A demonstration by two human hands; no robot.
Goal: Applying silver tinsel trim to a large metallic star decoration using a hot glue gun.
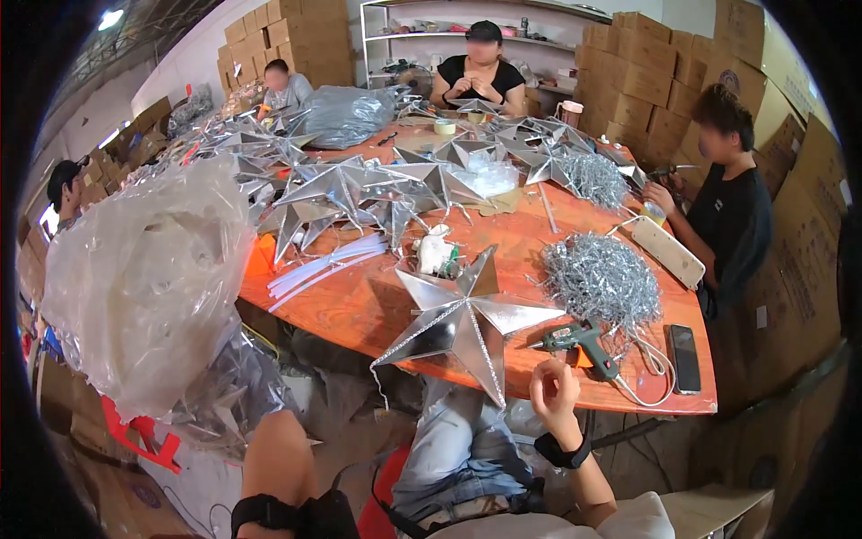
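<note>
A silver five-pointed star [462, 314] lies at the table's near edge, one point over the edge. Thin silver tinsel cord runs along some ridges, and a loose end hangs from its lower left point. Just right of the star, my right hand [555, 393] is raised with thumb and finger curled together in a pinch; anything between the tips is too small to see. A green glue gun [582, 346] with an orange trigger rests just beyond this hand. My left hand [278, 458] is low at the left, away from the star, its fingers hidden.
A tinsel heap [600, 280], a phone [684, 357] and a white power strip [669, 251] lie to the right. Pale glue sticks [328, 268] lie left. More stars [337, 184] cover the far table. A large plastic bag [148, 278] bulges at left. Several co-workers sit around.
</note>
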